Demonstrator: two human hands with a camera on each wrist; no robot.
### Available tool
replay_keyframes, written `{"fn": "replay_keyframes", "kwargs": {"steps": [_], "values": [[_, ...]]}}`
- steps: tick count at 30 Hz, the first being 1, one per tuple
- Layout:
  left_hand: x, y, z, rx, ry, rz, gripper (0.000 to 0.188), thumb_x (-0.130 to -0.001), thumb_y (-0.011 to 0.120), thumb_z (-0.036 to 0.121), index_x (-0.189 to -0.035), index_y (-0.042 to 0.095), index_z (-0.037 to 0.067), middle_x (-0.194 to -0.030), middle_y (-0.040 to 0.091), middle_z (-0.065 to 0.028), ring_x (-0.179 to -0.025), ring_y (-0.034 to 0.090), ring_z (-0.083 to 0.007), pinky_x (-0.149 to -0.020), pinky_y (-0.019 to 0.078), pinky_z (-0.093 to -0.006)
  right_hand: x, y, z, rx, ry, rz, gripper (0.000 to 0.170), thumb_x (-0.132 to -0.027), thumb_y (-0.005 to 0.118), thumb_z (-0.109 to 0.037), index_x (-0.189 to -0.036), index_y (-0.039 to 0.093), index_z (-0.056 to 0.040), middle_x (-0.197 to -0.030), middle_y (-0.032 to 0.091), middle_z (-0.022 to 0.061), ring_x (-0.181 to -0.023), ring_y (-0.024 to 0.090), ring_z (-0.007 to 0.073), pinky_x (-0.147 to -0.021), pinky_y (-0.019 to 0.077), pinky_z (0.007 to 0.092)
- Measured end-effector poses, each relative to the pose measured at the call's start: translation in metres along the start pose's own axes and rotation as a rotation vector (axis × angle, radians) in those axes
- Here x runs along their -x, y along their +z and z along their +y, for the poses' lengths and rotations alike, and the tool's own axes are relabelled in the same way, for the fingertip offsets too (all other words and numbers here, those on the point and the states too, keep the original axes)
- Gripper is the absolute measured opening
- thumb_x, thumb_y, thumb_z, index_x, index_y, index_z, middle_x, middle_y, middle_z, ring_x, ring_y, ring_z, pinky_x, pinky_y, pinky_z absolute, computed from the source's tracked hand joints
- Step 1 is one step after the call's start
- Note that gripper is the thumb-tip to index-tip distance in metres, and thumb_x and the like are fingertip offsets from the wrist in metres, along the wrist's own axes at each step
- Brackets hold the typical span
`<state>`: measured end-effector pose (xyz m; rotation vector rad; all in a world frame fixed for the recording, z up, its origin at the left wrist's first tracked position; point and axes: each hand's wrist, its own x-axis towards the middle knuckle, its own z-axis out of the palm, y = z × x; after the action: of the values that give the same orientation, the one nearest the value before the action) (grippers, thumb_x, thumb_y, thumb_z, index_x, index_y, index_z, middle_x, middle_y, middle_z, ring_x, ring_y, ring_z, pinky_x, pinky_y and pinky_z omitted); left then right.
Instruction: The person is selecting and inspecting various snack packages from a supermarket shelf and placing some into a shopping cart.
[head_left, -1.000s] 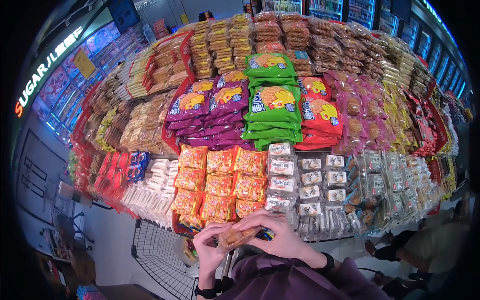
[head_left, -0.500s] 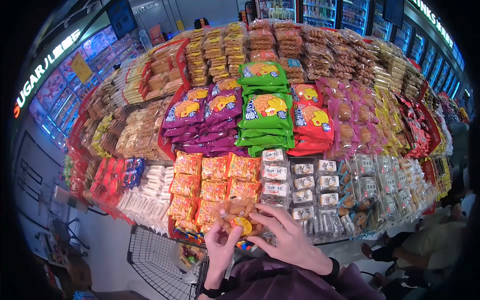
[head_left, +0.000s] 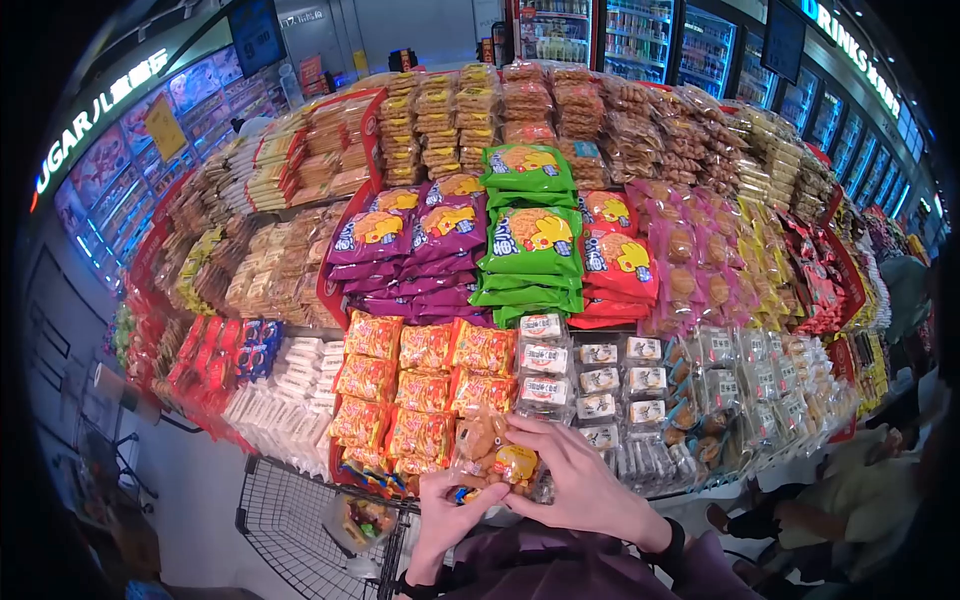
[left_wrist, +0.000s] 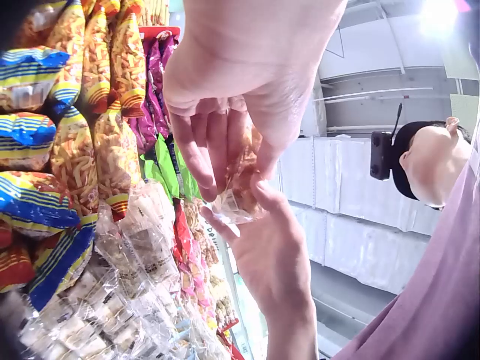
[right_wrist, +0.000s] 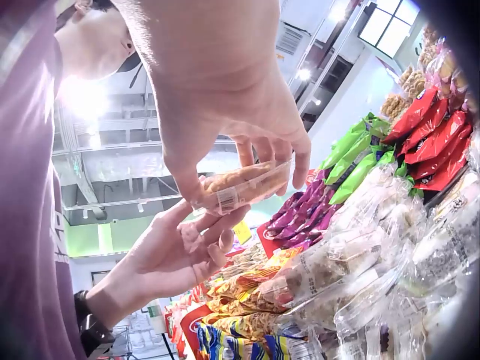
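Note:
Both hands hold a clear plastic packet of brown snack pieces with a yellow label, just in front of the display's front edge. My left hand grips its left and lower side, thumb laid along the bottom. At the right side, my right hand holds it with fingers over the far edge and thumb beneath. From the right wrist view, the packet appears edge-on between thumb and fingers, a barcode label on its side. In the left wrist view, fingers partly cover the packet.
Orange noodle-snack bags and white-labelled packs fill the near shelf. Behind stand purple bags, green bags and red bags. A wire shopping cart at lower left holds a clear food container. People stand at right.
The packet has turned from nearly edge-on to showing its yellow-labelled face, then shifted slightly right. Both hands keep hold, with fingers repositioned on it. The head view has shifted a little.

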<state>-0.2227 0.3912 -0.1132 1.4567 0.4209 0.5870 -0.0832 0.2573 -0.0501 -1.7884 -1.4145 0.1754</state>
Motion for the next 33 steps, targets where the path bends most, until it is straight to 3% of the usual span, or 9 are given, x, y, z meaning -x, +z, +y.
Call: {"fn": "replay_keyframes", "kwargs": {"steps": [4, 7, 10, 16, 18, 20, 21, 24, 33], "values": [[0.004, 0.003, 0.006, -0.027, 0.084, 0.046, 0.011, -0.081, 0.074, 0.006, -0.087, 0.072, -0.002, -0.075, 0.071, -0.0053, -0.068, 0.063, -0.0058, -0.063, 0.0491, -0.0223, -0.002, -0.010, -0.004, 0.041, -0.050, -0.064, 0.061, -0.076, 0.075, -0.027, -0.127, 0.050, -0.0041, -0.133, 0.051, 0.0137, -0.109, 0.055, 0.0329, -0.096, 0.0415, 0.0437], [0.005, -0.003, 0.005, -0.031, -0.105, 0.018, 0.010, -0.084, 0.071, 0.008, -0.087, 0.072, -0.002, -0.072, 0.070, -0.0040, -0.064, 0.061, -0.0049, -0.058, 0.0463, -0.0231, -0.005, -0.014, -0.008, 0.073, -0.087, -0.066, 0.061, -0.077, 0.074, -0.030, -0.127, 0.050, -0.0047, -0.130, 0.053, 0.0127, -0.107, 0.055, 0.0307, -0.094, 0.0417, 0.0423], [0.003, -0.006, 0.000, -0.066, -0.088, -0.017, 0.012, -0.085, 0.069, 0.009, -0.086, 0.069, -0.003, -0.074, 0.067, -0.0019, -0.065, 0.058, -0.0050, -0.059, 0.0454, -0.0219, -0.007, -0.016, -0.011, 0.140, -0.092, -0.059, 0.059, -0.080, 0.072, -0.032, -0.128, 0.050, -0.0050, -0.128, 0.054, 0.0124, -0.108, 0.056, 0.0287, -0.093, 0.0427, 0.0413], [0.000, 0.000, 0.013, -0.180, 0.101, -0.189, 0.009, -0.085, 0.067, 0.008, -0.088, 0.071, -0.001, -0.072, 0.067, -0.0013, -0.062, 0.055, -0.0040, -0.057, 0.0414, -0.0204, -0.007, -0.031, -0.004, 0.242, -0.142, -0.092, 0.059, -0.082, 0.070, -0.033, -0.130, 0.050, -0.0045, -0.121, 0.057, 0.0114, -0.107, 0.057, 0.0259, -0.090, 0.0444, 0.0375], [0.001, 0.002, 0.015, -0.026, 0.038, -0.188, 0.014, -0.088, 0.064, 0.007, -0.095, 0.068, -0.004, -0.078, 0.068, -0.0091, -0.068, 0.062, -0.0116, -0.064, 0.0479, -0.0256, -0.010, -0.047, -0.005, 0.299, -0.160, -0.076, 0.059, -0.082, 0.070, -0.034, -0.129, 0.050, -0.0044, -0.118, 0.058, 0.0108, -0.106, 0.058, 0.0256, -0.090, 0.0447, 0.0372], [0.003, 0.004, 0.017, 0.128, -0.030, -0.184, 0.019, -0.090, 0.061, 0.006, -0.101, 0.066, -0.008, -0.084, 0.070, -0.0169, -0.075, 0.068, -0.0192, -0.071, 0.0544, -0.0308, -0.017, -0.065, -0.001, 0.367, -0.156, -0.051, 0.058, -0.081, 0.070, -0.034, -0.128, 0.050, -0.0046, -0.115, 0.060, 0.0109, -0.103, 0.059, 0.0268, -0.089, 0.0452, 0.0381], [0.001, -0.001, 0.018, 0.066, -0.027, -0.227, 0.023, -0.092, 0.057, 0.005, -0.107, 0.063, -0.011, -0.089, 0.069, -0.0238, -0.081, 0.070, -0.0267, -0.077, 0.0566, -0.0371, -0.021, -0.076, 0.001, 0.410, -0.146, -0.046, 0.058, -0.081, 0.070, -0.033, -0.127, 0.051, -0.0048, -0.113, 0.060, 0.0112, -0.103, 0.059, 0.0273, -0.089, 0.0453, 0.0384], [0.002, -0.006, 0.015, 0.077, -0.034, -0.171, 0.020, -0.090, 0.060, 0.002, -0.106, 0.067, -0.007, -0.094, 0.071, -0.0185, -0.078, 0.071, -0.0207, -0.075, 0.0554, -0.0305, -0.037, -0.106, 0.016, 0.470, -0.119, 0.012, 0.055, -0.079, 0.071, -0.031, -0.123, 0.051, -0.0057, -0.111, 0.060, 0.0136, -0.102, 0.059, 0.0300, -0.090, 0.0450, 0.0397], [0.008, -0.017, 0.017, 0.035, 0.024, -0.069, 0.018, -0.088, 0.061, 0.002, -0.100, 0.068, -0.009, -0.088, 0.070, -0.0195, -0.079, 0.071, -0.0226, -0.072, 0.0567, -0.0315, -0.089, -0.179, 0.080, 0.638, 0.010, 0.204, 0.058, -0.077, 0.073, -0.033, -0.123, 0.050, -0.0079, -0.106, 0.061, 0.0179, -0.102, 0.058, 0.0365, -0.088, 0.0456, 0.0437]]}}
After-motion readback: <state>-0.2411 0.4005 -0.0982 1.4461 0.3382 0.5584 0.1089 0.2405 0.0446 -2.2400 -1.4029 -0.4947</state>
